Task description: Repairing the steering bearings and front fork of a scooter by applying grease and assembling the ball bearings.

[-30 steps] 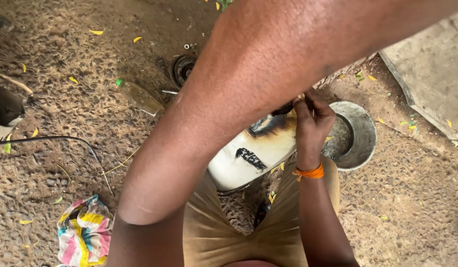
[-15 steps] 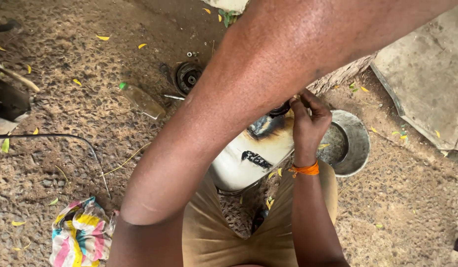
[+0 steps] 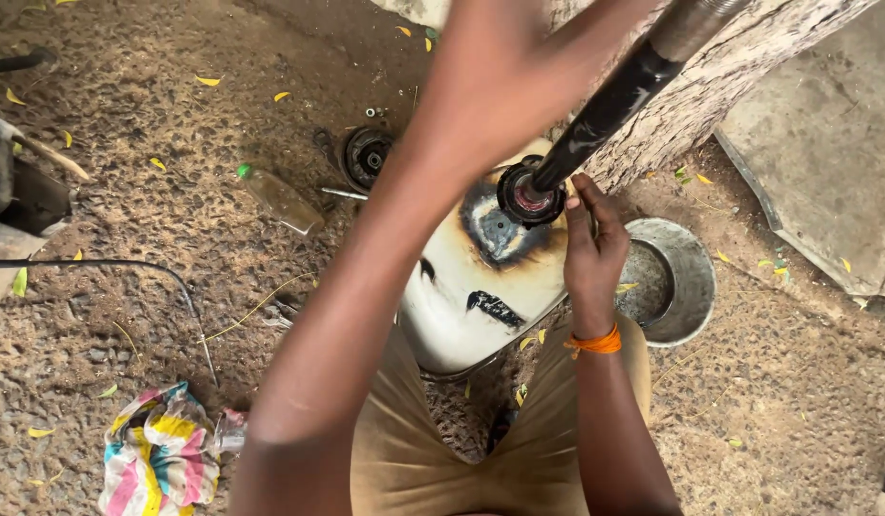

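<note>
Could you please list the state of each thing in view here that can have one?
Black shaft: tilted, lower end in the round black part.
White container: scorched and stained, held between the knees.
Right hand: fingers touching the round black part.
Left hand: raised near the shaft, blurred, grip unclear.
Metal bowl: upright on the ground.
Plastic bottle: lying on its side.
Striped cloth: crumpled.

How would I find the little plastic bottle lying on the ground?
Start at the big white can with the burnt dark patch, in the middle. Look left and up, past the round black metal part on the dirt. The bottle lies on its side there, clear and dusty; it alone has a green cap.
</note>
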